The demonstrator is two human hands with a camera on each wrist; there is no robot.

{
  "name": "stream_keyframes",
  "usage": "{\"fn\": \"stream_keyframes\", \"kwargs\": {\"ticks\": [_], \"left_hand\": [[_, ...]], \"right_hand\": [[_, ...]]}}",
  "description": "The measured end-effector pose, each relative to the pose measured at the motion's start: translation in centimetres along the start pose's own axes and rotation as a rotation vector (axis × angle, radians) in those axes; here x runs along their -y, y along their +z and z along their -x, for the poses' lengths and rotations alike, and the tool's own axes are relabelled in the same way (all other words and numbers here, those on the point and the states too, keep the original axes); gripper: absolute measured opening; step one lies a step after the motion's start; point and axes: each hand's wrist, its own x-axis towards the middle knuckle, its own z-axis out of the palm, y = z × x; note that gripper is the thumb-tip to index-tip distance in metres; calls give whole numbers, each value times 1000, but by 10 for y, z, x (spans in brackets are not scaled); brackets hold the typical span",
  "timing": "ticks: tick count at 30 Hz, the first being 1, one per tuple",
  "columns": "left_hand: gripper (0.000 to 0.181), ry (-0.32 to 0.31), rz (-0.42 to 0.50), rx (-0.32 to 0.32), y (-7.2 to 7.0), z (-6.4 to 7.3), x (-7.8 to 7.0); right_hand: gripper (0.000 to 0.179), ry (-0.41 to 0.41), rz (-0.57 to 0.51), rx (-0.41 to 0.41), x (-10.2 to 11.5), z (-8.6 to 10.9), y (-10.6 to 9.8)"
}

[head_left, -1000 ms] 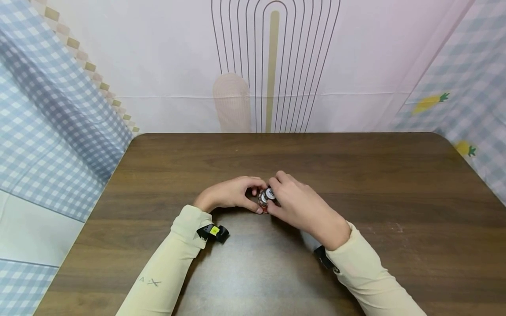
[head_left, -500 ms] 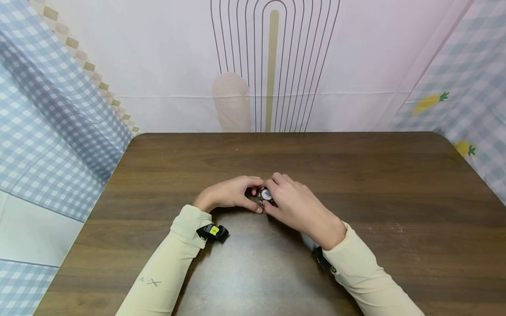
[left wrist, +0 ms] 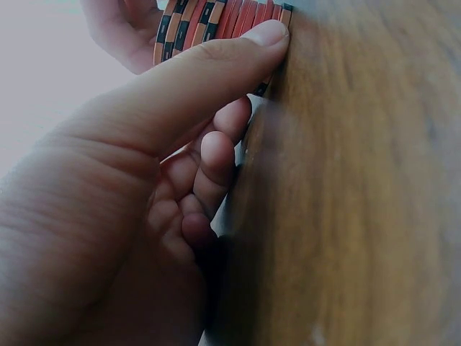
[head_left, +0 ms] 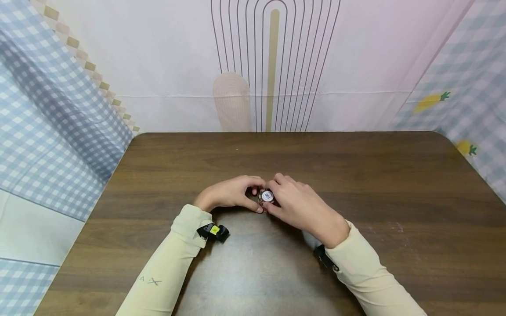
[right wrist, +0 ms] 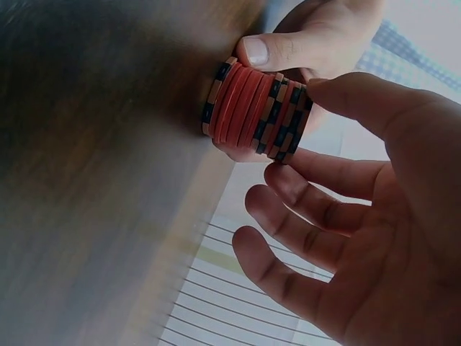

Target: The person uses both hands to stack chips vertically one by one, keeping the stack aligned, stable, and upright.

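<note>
A stack of poker chips (head_left: 267, 195) stands on the table between my two hands, a pale disc marked 100 on its top face. My left hand (head_left: 233, 193) grips the stack low down from the left, thumb and fingers curled round it. From the right, my right hand (head_left: 303, 207) pinches the top of the stack between thumb and index finger, its other fingers spread apart in the right wrist view. Red chips fill the middle of the stack (right wrist: 241, 108), while black-and-orange edges show at the table end and towards the top.
The brown wooden table (head_left: 356, 171) reaches back to a white patterned cloth (head_left: 174, 66). Blue checked cloth (head_left: 51, 131) hangs at the left, with more at the right. Each wrist wears a black strap (head_left: 213, 232).
My right hand has moved a little left, bringing the upper chip from an offset position into line over the stack. The left hand stays in place round the stack.
</note>
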Motion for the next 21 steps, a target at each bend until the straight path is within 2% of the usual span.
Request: {"fn": "stream_keyframes", "kwargs": {"ticks": [7, 14, 21], "left_hand": [[36, -5, -3, -2, 0, 0, 0], [37, -17, -12, -4, 0, 0, -1], [37, -15, -16, -2, -1, -1, -1]], "right_hand": [[38, -14, 14, 11, -2, 0, -2], [36, 3, -23, 47, -3, 0, -4], [37, -16, -44, 51, -5, 0, -5]]}}
